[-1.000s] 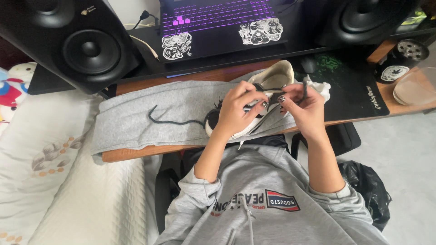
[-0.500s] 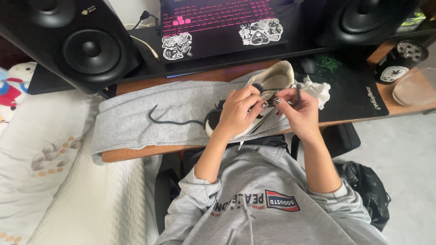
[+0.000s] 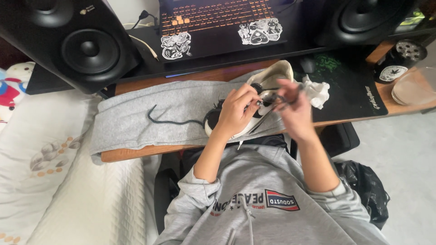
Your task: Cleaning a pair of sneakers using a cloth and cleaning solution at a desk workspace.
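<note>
A cream and black sneaker (image 3: 272, 75) lies on a grey cloth (image 3: 150, 113) spread over the wooden desk. My left hand (image 3: 236, 111) rests on the middle of the shoe and grips it around the lacing area. My right hand (image 3: 293, 106) is blurred just right of it, fingers pinched on a dark shoelace at the shoe's eyelets. A loose end of the dark shoelace (image 3: 170, 120) trails left across the cloth.
A crumpled white tissue (image 3: 318, 90) lies by the shoe's right side on a black mat (image 3: 359, 88). A laptop (image 3: 218, 22) sits between two black speakers (image 3: 77, 43) at the back. A glass dish (image 3: 415, 88) and small jar stand far right. A bed lies left.
My right hand has moved left and down toward the shoe, pulling the lace. My left hand stays on the shoe. The view has shifted slightly.
</note>
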